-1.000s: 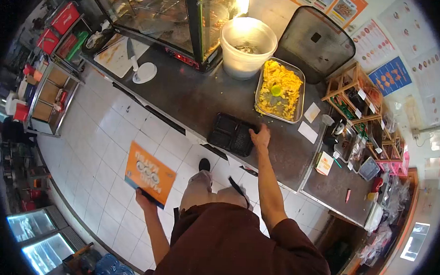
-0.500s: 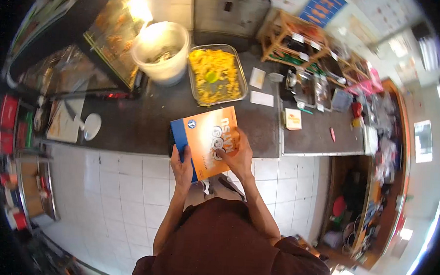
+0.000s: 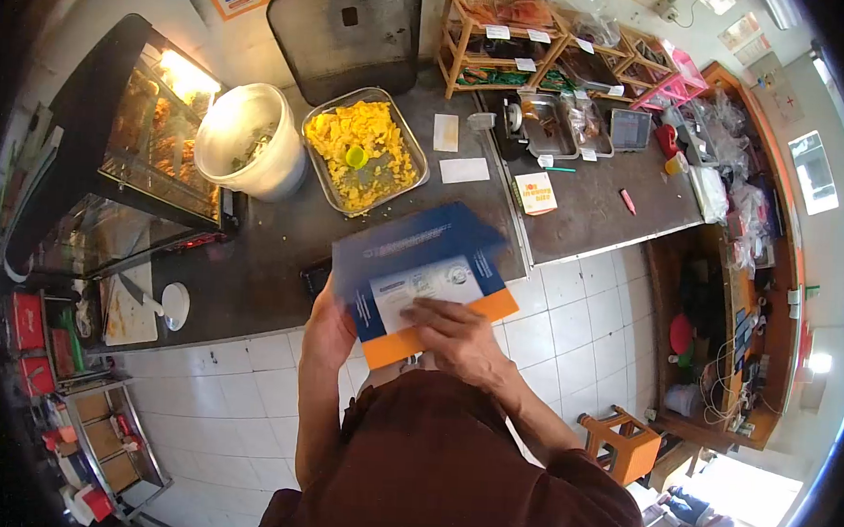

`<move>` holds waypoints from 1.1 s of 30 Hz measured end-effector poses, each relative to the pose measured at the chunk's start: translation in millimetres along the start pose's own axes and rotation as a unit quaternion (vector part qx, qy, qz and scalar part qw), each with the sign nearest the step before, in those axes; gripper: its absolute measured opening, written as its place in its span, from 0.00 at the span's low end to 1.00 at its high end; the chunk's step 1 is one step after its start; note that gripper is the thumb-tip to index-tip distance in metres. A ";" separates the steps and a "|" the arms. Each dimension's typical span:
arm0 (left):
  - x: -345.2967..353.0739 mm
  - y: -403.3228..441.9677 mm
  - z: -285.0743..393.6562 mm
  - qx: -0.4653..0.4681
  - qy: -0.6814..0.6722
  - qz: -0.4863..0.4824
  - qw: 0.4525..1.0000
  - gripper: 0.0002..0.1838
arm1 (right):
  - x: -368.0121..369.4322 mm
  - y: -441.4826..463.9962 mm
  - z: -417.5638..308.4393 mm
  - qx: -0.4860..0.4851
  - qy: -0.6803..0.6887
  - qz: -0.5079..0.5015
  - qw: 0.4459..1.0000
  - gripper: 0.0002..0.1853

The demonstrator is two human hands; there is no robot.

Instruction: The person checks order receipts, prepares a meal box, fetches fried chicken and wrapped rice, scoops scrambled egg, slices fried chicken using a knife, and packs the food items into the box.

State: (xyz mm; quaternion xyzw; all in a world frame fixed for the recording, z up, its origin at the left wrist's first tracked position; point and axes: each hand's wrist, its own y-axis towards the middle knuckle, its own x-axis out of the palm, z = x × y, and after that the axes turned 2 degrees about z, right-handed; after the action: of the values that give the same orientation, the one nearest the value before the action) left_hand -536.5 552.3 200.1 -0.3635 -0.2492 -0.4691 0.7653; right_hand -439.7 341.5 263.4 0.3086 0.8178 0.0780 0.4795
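In front of my body is a flat cardboard food box (image 3: 428, 231), dark blue with an orange strip along its near edge and a pale printed panel. Its far part is smeared by motion. My left hand (image 3: 330, 330) holds the box at its left edge, the fingers hidden behind it. My right hand (image 3: 461, 341) grips the near edge, with bent fingers lying over the pale panel and the orange strip. Just beyond the box, a metal tray (image 3: 416, 188) of crumbled yellow food (image 3: 357, 138) rests on the dark counter (image 3: 253, 256), and a green scoop (image 3: 355, 157) lies in the food.
A white bucket (image 3: 229, 147) stands left of the tray, beside a lit glass display case (image 3: 135, 147). A knife (image 3: 138, 291) lies on a cutting board (image 3: 123, 321) at far left. Wooden racks (image 3: 460, 48) and metal trays (image 3: 546, 113) line the right. An orange stool (image 3: 621, 442) stands behind right.
The box has turned over, from its orange printed face to a mostly blue side. My right hand has shifted to its near edge. The camera view has swung round.
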 end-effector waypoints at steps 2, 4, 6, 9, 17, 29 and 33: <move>-7.2 19.2 -1.4 0.013 0.116 0.056 0.992 0.32 | 13.7 -11.9 8.6 0.032 0.015 -0.179 0.983 0.19; -6.8 28.8 -6.7 0.048 0.175 0.089 0.979 0.21 | -3.1 2.8 8.4 0.106 0.141 -0.201 0.963 0.24; 7.5 25.7 -8.0 0.038 0.139 0.080 0.986 0.22 | 3.3 9.0 23.8 0.062 0.187 -0.150 0.969 0.28; 23.6 20.7 -20.7 0.077 0.121 0.028 0.989 0.23 | 1.2 26.8 29.9 0.072 0.189 -0.051 0.978 0.26; 35.9 21.0 -46.0 0.138 0.253 -0.008 0.958 0.27 | 24.6 52.6 58.5 0.034 0.167 -0.046 0.984 0.34; 63.1 20.6 17.8 0.168 0.593 -0.087 0.783 0.17 | -12.4 65.6 108.2 0.035 -0.099 0.147 0.984 0.35; 93.8 41.5 69.8 0.077 0.632 -0.205 0.744 0.18 | -43.3 80.1 115.6 0.023 -0.254 0.064 0.965 0.35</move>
State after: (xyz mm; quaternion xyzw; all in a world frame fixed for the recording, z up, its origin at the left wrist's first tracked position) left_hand -461.1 569.3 297.1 0.1361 0.1878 -0.7160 0.6585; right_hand -293.9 360.8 268.1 0.3809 0.6493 0.0086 0.6582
